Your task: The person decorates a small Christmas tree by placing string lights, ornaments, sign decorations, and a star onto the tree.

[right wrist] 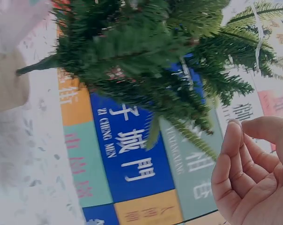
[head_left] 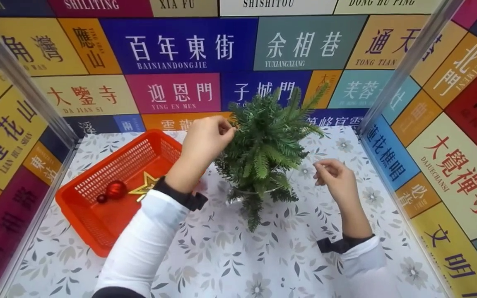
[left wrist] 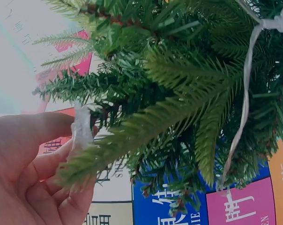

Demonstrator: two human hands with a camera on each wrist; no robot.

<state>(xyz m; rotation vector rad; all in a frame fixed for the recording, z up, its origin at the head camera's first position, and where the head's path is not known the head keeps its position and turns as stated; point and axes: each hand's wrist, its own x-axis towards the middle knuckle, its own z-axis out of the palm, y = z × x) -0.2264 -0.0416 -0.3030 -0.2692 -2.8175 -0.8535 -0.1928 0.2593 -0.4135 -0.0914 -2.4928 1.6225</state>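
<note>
A small artificial Christmas tree stands mid-table in the head view. At its upper left side is my left hand. The left wrist view shows that hand pinching a clear translucent piece between thumb and fingers, beside a branch. A clear string of what look like fairy lights hangs along the branches. To the right of the tree, apart from it, is my right hand. In the right wrist view the thumb and forefinger of that hand meet, the other fingers curled; nothing shows between them.
On the left sits an orange plastic basket holding a red bauble, a smaller dark red ball and a gold star. Patterned walls with lettering enclose the floral tabletop at back and sides.
</note>
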